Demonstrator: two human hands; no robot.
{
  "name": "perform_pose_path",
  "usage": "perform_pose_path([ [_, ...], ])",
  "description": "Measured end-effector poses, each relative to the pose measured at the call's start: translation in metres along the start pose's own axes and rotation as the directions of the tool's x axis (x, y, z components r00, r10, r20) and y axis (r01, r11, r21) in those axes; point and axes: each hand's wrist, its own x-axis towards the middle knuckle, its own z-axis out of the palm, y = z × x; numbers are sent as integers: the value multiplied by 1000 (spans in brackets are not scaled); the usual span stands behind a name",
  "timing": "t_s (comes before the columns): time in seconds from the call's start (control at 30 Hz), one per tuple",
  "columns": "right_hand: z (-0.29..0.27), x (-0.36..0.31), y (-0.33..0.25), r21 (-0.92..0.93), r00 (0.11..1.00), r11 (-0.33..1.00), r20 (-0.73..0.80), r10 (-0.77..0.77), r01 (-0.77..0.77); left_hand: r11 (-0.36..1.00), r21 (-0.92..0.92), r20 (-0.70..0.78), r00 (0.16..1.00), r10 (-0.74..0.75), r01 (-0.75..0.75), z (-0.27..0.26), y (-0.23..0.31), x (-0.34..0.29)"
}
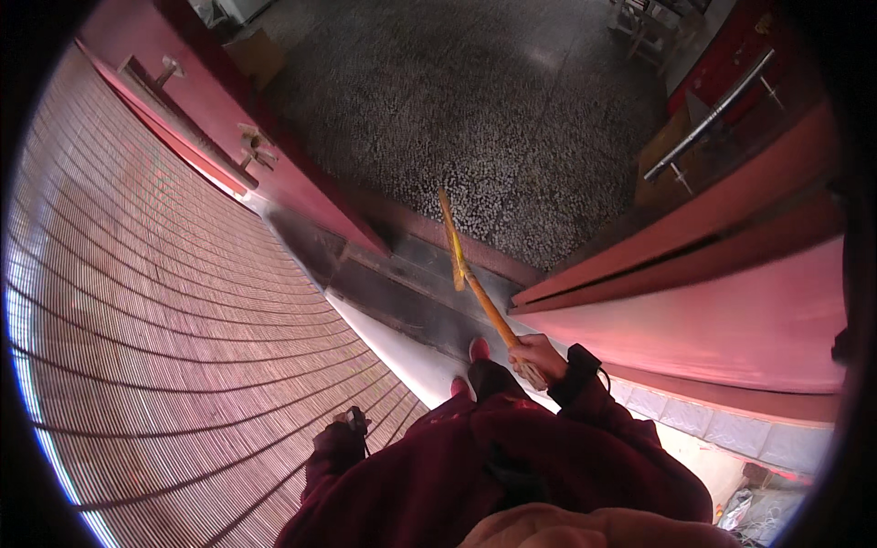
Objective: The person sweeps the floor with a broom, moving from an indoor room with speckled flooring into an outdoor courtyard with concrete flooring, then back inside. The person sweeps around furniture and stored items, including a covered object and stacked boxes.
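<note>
My right hand (539,359) is closed round the lower end of a long yellow-brown wooden stick (493,315). The stick slants away to the upper left and bears a short crosspiece (450,237) at its far end; whether this is a tool head I cannot tell. On the left, my left hand (344,419) is at the slatted curtain (183,301), with a dark band at its wrist. Its fingers are mostly hidden. The curtain, made of thin slats with dark cords, hangs along my left side.
A doorway opens ahead, with a pink-red door leaf (274,146) at left and another (713,320) at right, each with a bar handle. A stone sill (411,292) crosses between them. Beyond lies a speckled grey floor (475,119), with a wooden stool (653,32) at the far right.
</note>
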Motion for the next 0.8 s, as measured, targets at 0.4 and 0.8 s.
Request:
perform_pose_path([
  [0.4, -16, 36, -145, 97, 968, 970, 143, 207, -222, 962, 191, 302, 921, -247, 196, -156, 39, 62],
  [0.8, -73, 88, -262, 91, 1000, 996, 29, -5, 3, 975, 132, 256, 957, 139, -177, -362, 109, 291],
])
